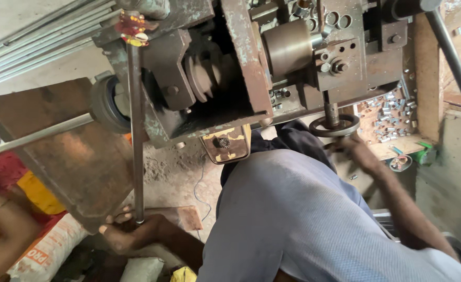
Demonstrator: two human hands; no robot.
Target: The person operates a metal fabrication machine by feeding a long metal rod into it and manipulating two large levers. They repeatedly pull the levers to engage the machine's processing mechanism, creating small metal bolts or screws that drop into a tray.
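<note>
Hands working an old lathe-type machine (230, 68)
Left hand (128, 232) is gripping the long lever rod's (135, 136) lower end, fingers wrapped around; right hand (353, 149) is reaching the round handwheel (334, 125), grip unclear.

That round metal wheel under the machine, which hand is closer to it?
The right hand is closer: it reaches the round handwheel. The left hand is far off, gripping the long lever bar.

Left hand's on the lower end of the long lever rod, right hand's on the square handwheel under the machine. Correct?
Not quite. In the head view the handwheel is round, a ring with spokes, not square. The rest holds: the left hand grips the lower end of the long lever rod, and the right hand is at the handwheel.
</note>
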